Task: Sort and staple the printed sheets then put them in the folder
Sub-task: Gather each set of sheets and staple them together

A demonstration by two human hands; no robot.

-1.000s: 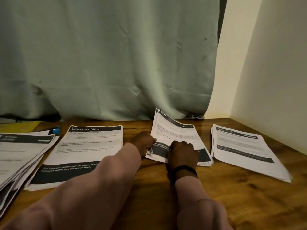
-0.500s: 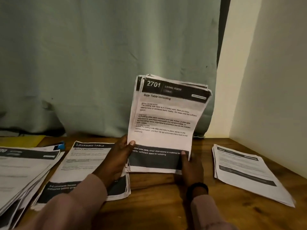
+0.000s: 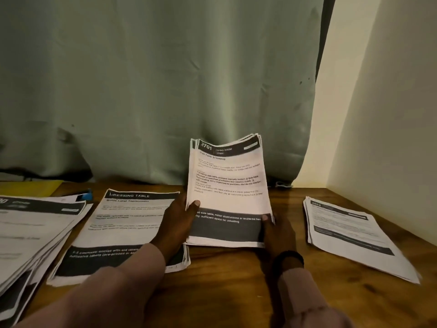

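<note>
Paper, thin and limp, makes up the 2701 stack [image 3: 228, 192], which stands on its bottom edge on the wooden bench [image 3: 224, 285], tilted back and curling at the top. Both hands pinch its lower sides: the left hand [image 3: 176, 223] with thumb on the front face, the right hand [image 3: 277, 230] likewise. Light but floppy, it should handle best gripped low and squared by tapping. Flat printed piles lie either side: the Dressing Table pile [image 3: 123, 223] left, another pile [image 3: 350, 233] right.
</note>
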